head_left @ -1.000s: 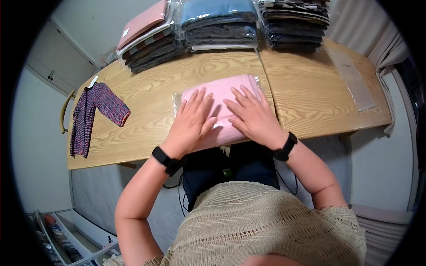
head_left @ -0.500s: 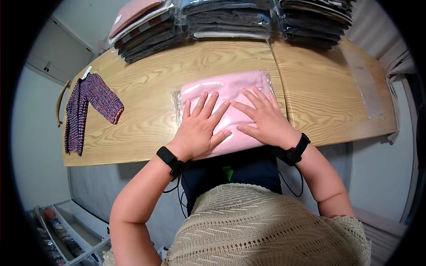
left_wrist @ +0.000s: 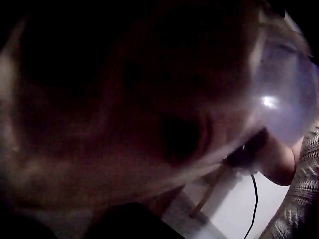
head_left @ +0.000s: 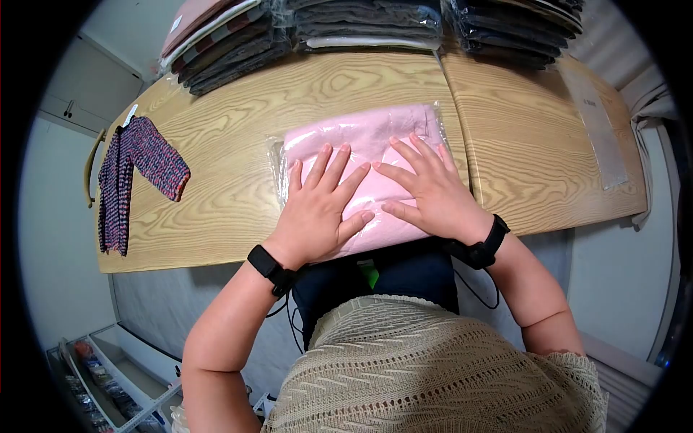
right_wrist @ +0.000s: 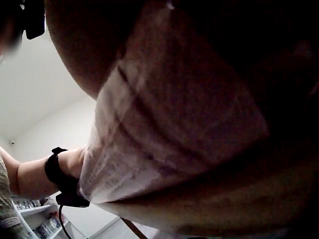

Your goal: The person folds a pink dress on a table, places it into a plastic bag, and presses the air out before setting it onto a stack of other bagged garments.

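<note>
A folded pink garment (head_left: 361,126) in a clear plastic bag lies at the table's front edge in the head view. My left hand (head_left: 317,206) rests flat on its left half with fingers spread. On the right half lies my right hand (head_left: 437,191), palm down, fingers spread too. The two index fingertips nearly meet over the middle. Loose clear plastic sticks out past the garment's left side. In the right wrist view the pink bundle (right_wrist: 164,124) is close and dark under the hand. The left wrist view is mostly dark and blurred.
A multicoloured knitted garment (head_left: 141,166) with a tag lies at the table's left end. Stacks of bagged folded clothes (head_left: 368,25) line the back. A flat clear plastic bag (head_left: 595,130) lies at the right, past the seam in the wooden table (head_left: 216,166).
My hands have slid slightly toward me and spread flatter on the pink bag. The bag has turned and shifted a little. The head view has tilted down, so the stacks sit higher in it.
</note>
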A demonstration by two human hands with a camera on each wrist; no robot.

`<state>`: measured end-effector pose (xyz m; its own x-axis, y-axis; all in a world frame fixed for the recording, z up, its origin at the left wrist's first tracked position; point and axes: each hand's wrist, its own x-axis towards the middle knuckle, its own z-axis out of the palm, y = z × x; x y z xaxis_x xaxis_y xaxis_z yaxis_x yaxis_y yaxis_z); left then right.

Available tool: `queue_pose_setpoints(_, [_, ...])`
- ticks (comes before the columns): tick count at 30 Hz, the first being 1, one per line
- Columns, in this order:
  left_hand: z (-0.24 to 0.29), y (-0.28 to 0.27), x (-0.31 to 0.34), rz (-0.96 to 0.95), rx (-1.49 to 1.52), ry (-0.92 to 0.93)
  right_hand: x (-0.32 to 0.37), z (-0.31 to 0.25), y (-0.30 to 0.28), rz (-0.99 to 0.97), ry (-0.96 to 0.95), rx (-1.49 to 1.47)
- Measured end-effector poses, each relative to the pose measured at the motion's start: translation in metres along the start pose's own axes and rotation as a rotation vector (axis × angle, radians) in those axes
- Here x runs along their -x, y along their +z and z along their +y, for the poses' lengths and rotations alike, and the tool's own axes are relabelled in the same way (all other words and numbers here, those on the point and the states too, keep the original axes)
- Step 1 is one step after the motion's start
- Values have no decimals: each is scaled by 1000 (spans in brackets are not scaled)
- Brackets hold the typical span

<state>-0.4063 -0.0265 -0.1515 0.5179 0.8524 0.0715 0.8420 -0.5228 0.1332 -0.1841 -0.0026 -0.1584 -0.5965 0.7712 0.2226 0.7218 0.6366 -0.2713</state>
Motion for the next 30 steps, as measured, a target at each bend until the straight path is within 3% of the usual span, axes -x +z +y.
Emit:
queue_pose_setpoints(2, [0,3,0,97,15,24,1,0,0,-36,3,-7])
queue_pose_setpoints(6, [0,3,0,96,20,24,0,1,1,-30,-3,-10])
queue_pose_setpoints(8, [0,1,0,-8,9,-6,0,1,2,-30,2,-4])
queue_pose_setpoints(26, [-2,5,-1,-4,63,-8,-1,3,6,7,-5,-8])
queue_pose_setpoints(30, [-3,4,0,21,63,-10,-1,3,4,-71,3,16])
